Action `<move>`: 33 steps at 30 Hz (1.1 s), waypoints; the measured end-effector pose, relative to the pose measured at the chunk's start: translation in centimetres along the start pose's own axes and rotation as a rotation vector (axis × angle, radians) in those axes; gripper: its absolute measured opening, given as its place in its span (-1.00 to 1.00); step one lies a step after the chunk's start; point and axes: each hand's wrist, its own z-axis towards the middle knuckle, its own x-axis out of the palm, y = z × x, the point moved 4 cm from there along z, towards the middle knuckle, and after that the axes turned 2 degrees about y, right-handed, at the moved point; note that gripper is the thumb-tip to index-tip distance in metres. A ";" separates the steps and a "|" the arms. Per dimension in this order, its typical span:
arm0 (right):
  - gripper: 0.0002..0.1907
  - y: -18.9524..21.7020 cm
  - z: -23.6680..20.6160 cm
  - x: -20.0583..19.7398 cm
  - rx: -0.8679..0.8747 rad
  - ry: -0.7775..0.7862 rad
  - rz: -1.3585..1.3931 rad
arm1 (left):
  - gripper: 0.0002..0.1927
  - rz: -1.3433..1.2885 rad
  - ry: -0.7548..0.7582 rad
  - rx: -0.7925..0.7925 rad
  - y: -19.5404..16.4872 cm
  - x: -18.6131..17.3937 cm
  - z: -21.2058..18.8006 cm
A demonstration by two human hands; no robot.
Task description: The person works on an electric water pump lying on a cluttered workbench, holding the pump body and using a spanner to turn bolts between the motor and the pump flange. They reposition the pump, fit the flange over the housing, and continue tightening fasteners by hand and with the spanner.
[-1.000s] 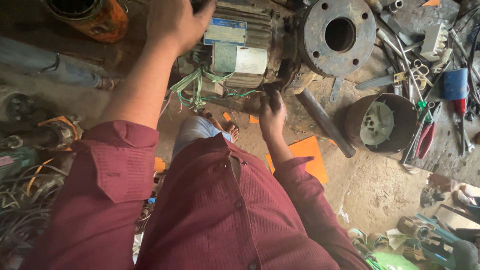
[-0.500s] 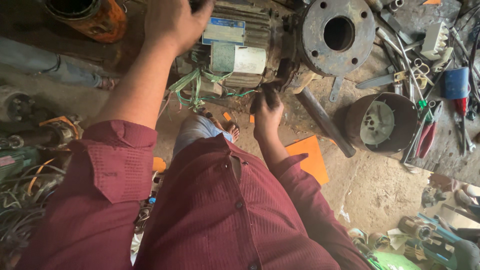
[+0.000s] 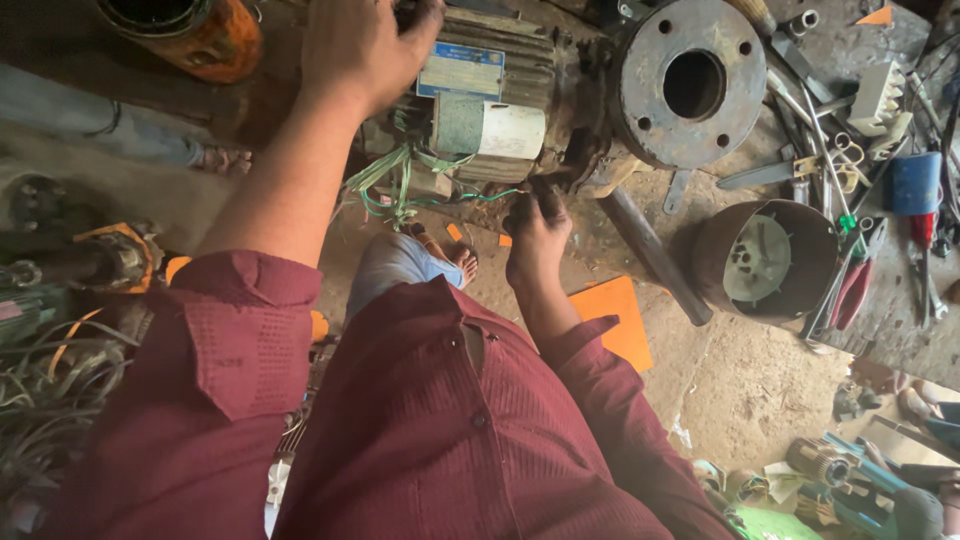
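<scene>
head view looks straight down at a person in a dark red shirt (image 3: 430, 440). the left hand (image 3: 365, 45) lies spread out flat on top of the big grey motor (image 3: 500, 95), with fingers curled over its far edge. it presses on the motor more than it grabs it. the right hand (image 3: 535, 235) is lower down, at the bottom front of the motor, with its fingers bent and dirty. they seem closed on something small and dark there, but what it is cannot be made out.

the motor lies on its side on the dirt floor (image 3: 750, 380). it has a blue and white label (image 3: 462, 70) on top and a pale round can part (image 3: 490, 128) on its side. green wires (image 3: 400, 185) hang out just beside that part. at the right end of the motor sits a round rusty metal plate (image 3: 690, 85) with a big hole in it.

a dark metal bar (image 3: 655, 255) lies on the floor near the right hand. an orange flat sheet (image 3: 612, 320) lies just below it. further right stands a round rusty cover (image 3: 765, 260) with a fan inside. tools (image 3: 850, 170) lie in a heap at the far right. an orange drum (image 3: 190, 30) stands at the top left.
</scene>
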 end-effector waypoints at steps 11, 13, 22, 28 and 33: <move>-0.68 0.6 -0.3 1.1 0.107 0.011 0.113 | -0.71 -0.073 0.025 -0.059 -0.2 -0.3 0.5; -0.68 0.8 -0.6 1.1 0.230 0.083 0.166 | -0.72 -0.018 -0.003 -0.071 -0.4 -0.6 0.6; -0.88 0.7 1.2 0.5 0.546 0.167 0.478 | -0.78 -0.107 0.002 0.034 -0.8 -1.4 1.7; -0.86 1.8 0.8 0.2 0.571 0.062 0.393 | -0.80 -0.095 0.013 -0.007 -0.7 -1.1 1.3; -0.78 4.4 -1.1 0.1 0.430 0.020 -0.037 | -0.81 -0.071 -0.016 0.045 -1.2 -1.6 1.3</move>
